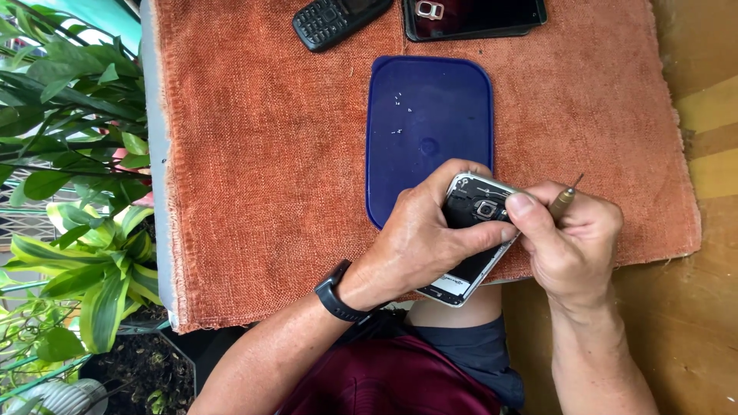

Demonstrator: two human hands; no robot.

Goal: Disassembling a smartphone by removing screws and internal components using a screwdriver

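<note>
A makeshift phone-repair spot, likely outdoors at a home or street stall: a small table [157, 154] draped with an orange cloth [261, 154], spare phones [338, 17], a blue lid [428, 115] holding tiny screws [400, 98], potted plants [77, 230] close alongside.

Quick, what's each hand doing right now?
Left hand: closed on the opened phone.
Right hand: closed on a small screwdriver.

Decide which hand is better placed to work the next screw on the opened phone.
Right: the right hand holds the small screwdriver beside the opened phone, while the left hand steadies it.
</note>
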